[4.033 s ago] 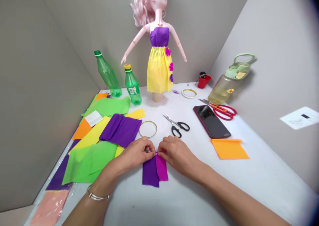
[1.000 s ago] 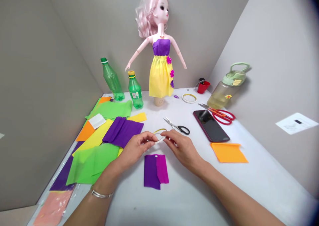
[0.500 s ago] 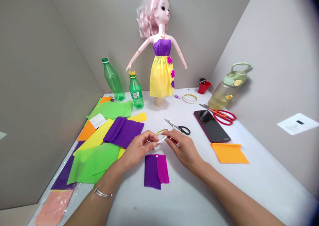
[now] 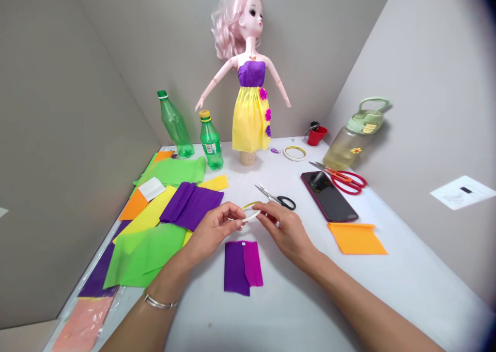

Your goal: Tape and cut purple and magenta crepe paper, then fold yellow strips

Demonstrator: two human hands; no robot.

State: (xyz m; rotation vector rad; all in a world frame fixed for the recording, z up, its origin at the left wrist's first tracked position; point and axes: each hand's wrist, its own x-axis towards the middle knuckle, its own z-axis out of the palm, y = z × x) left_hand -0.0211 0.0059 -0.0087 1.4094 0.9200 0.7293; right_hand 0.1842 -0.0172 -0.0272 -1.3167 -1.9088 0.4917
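Note:
My left hand (image 4: 213, 230) and my right hand (image 4: 284, 231) together hold a thin roll of tape (image 4: 250, 211) just above the white table (image 4: 294, 300). Left fingers pinch its near left rim; right fingers pinch its right side. Below the hands lies a small piece of purple and magenta crepe paper (image 4: 242, 266), flat on the table and untouched. Black-handled scissors (image 4: 277, 198) lie just beyond the tape.
Sheets of green, purple, yellow and orange paper (image 4: 155, 228) cover the left side. At the back stand a doll in a paper dress (image 4: 250, 83) and two green bottles (image 4: 209, 140). On the right are a phone (image 4: 328, 194), red scissors (image 4: 343, 177), an orange sheet (image 4: 356, 238), a jug (image 4: 354, 135).
Four seconds ago both hands pressed the top edge of the purple and magenta piece. They have since let it go and lifted the tape roll; in the last second they hardly moved.

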